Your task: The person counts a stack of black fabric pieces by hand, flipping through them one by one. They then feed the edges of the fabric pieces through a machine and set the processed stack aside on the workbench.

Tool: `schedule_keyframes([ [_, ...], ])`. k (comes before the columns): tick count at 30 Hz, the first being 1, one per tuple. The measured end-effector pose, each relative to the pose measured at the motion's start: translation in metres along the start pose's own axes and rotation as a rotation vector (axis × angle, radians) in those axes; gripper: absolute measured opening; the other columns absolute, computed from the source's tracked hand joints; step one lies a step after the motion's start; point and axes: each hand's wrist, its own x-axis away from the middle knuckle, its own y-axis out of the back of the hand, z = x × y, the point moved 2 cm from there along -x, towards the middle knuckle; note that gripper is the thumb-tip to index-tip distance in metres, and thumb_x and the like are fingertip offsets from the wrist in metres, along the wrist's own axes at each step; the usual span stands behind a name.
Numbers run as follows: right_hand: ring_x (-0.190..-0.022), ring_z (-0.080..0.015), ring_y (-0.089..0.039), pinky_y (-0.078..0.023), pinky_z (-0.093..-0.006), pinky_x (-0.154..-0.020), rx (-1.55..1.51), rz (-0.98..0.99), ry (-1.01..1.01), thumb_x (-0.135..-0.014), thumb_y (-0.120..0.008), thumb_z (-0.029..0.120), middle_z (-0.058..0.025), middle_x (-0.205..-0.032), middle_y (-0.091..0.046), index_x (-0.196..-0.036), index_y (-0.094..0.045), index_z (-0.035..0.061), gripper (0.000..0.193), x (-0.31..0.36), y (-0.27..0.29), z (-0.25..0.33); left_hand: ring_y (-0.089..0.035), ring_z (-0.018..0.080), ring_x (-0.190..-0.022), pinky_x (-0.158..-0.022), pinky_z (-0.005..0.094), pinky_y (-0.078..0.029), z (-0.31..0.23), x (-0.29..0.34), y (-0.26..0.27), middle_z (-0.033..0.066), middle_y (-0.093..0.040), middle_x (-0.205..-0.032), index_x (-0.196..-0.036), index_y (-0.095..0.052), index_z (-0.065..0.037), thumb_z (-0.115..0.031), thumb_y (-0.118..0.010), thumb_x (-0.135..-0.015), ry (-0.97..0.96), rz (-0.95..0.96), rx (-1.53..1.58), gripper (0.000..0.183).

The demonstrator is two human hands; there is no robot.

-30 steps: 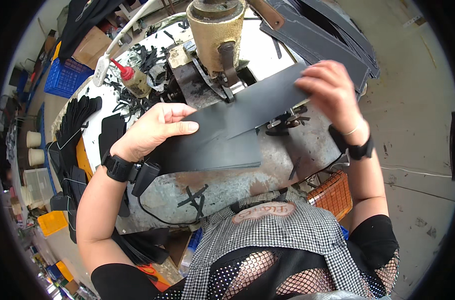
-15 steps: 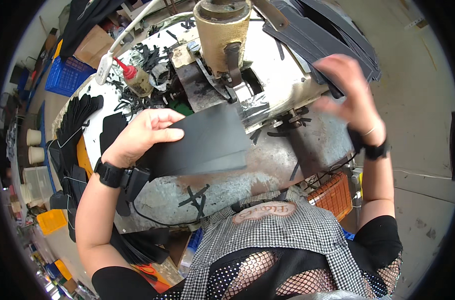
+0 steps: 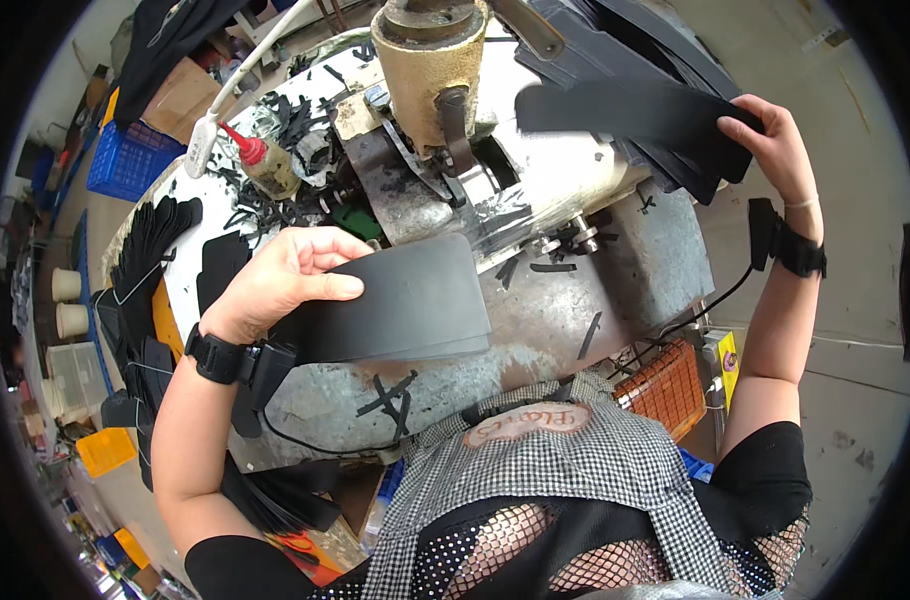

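Note:
My left hand (image 3: 293,280) pinches a few stacked black sheets with rounded corners (image 3: 405,300), thumb on top, in front of the machine. At the far right, my right hand (image 3: 778,148) grips the end of a long black strip-like piece (image 3: 625,112) between thumb and fingers. That piece stretches leftward over a pile of black sheets (image 3: 665,50). Between my hands stands a cream-coloured machine (image 3: 430,80) with a metal work plate (image 3: 400,190). Its maker and exact kind cannot be read from here.
Black scraps (image 3: 285,115) and a bottle with a red nozzle (image 3: 265,165) lie left of the machine. Bundled black pieces (image 3: 140,260) hang along the left edge. A blue crate (image 3: 135,155) stands beyond, and a brown basket (image 3: 665,390) sits below the table's right side.
My right hand has moved right and now holds a long black piece; before, it was blurred over the pile's near edge. My left hand keeps its sheets almost in place.

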Motion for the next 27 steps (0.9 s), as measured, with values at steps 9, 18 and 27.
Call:
schedule_keyframes([
  [9,-0.122,-0.0359,-0.041,-0.037,-0.0448,-0.102,0.315,0.116,0.629,-0.051,-0.087,0.023,-0.0171,-0.135,-0.04,-0.128,-0.053,0.0146,0.084,0.056,-0.128,0.067,-0.063,0.0079,-0.081,-0.079,0.023,-0.05,0.001,-0.008,-0.004,0.0049,-0.068,-0.095,-0.106,-0.063,0.004,-0.012,-0.066,-0.087,-0.036,-0.05,0.017,0.025],
  [18,-0.083,-0.0177,-0.061,-0.046,-0.031,-0.087,0.139,-0.064,0.573,-0.072,-0.069,-0.004,-0.0052,-0.082,-0.065,-0.087,-0.069,0.0043,0.017,0.023,-0.048,0.05,-0.064,0.011,-0.085,-0.081,0.0237,-0.05,-0.006,-0.009,-0.009,0.0081,-0.068,-0.097,-0.107,-0.062,0.004,-0.006,-0.071,-0.079,0.009,-0.006,-0.014,0.032],
  [27,-0.106,-0.0291,-0.055,-0.044,-0.0366,-0.091,0.577,-0.441,0.454,-0.071,-0.077,0.018,-0.0126,-0.109,-0.061,-0.112,-0.063,0.0066,0.046,0.014,-0.032,0.023,-0.063,0.0086,-0.078,-0.076,0.0217,-0.049,0.004,-0.003,0.006,0.0047,-0.068,-0.09,-0.1,-0.065,0.002,-0.012,-0.068,-0.084,0.009,-0.052,-0.003,0.021],
])
